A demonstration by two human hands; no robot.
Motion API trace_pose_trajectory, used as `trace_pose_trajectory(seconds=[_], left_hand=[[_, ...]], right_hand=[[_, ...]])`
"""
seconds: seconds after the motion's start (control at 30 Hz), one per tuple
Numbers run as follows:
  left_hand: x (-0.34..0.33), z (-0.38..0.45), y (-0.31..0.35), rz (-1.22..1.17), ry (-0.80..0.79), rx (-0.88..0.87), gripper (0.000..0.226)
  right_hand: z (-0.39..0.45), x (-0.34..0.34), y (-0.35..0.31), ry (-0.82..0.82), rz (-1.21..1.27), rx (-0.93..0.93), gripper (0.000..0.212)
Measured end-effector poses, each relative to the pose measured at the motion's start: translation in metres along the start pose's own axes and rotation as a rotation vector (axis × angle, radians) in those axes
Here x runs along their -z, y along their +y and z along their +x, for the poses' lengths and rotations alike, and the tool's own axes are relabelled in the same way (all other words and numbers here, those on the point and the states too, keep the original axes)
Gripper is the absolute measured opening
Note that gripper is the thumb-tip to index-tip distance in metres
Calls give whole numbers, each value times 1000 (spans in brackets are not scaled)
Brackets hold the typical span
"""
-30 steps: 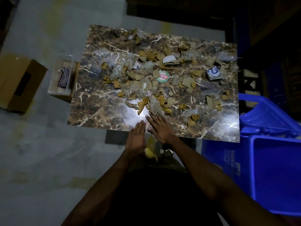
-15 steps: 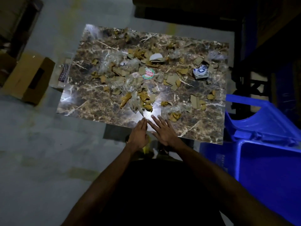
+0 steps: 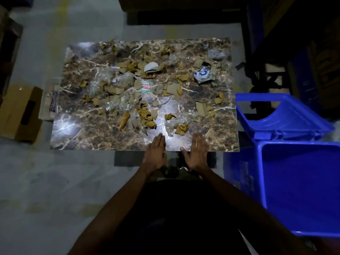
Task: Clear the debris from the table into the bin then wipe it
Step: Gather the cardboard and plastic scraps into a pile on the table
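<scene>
A brown marble table [image 3: 92,137] is strewn with debris [image 3: 145,115]: torn cardboard bits, clear plastic scraps, a round red and green lid [image 3: 146,86], a crumpled blue and white wrapper [image 3: 203,75] and a white cup piece [image 3: 151,67]. The blue bin [image 3: 301,186] stands open at the table's right, its lid [image 3: 281,116] flipped back. My left hand [image 3: 155,153] and my right hand [image 3: 196,153] hover flat over the table's near edge, fingers straight, holding nothing. They are a hand's width apart, just short of the nearest scraps.
A cardboard box [image 3: 20,113] sits on the floor at the left. Beside the table's left edge is a small tray [image 3: 49,100] with a checked cloth [image 3: 54,102]. Dark furniture stands behind the table and at the right.
My hands were touching side by side; they have drawn apart, the right one shifting rightwards. The camera view has moved back and centred on the table.
</scene>
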State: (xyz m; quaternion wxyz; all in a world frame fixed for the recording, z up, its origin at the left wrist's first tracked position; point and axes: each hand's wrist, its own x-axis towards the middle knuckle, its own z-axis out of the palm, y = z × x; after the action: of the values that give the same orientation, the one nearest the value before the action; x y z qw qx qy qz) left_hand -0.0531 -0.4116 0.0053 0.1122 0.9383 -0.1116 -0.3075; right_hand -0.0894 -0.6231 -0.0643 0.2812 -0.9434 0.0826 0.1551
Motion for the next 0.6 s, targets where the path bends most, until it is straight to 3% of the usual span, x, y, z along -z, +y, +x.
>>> trace_pose_trajectory(seconds=[0.2, 0.3, 0.37, 0.47, 0.6], left_hand=[[6, 7, 10, 23, 68, -83, 80], [3, 16, 1, -137, 108, -35, 78], [4, 28, -8, -245, 102, -39, 63], [13, 42, -15, -252, 44, -107, 39], [16, 55, -4, -251, -38, -184, 40]], right_hand=[[39, -14, -60, -109, -45, 122, 79], [42, -4, -63, -126, 133, 154, 72], [34, 11, -51, -50, 309, 192, 65], [25, 29, -24, 141, 272, 1, 72], [40, 36, -20, 100, 113, -266, 86]])
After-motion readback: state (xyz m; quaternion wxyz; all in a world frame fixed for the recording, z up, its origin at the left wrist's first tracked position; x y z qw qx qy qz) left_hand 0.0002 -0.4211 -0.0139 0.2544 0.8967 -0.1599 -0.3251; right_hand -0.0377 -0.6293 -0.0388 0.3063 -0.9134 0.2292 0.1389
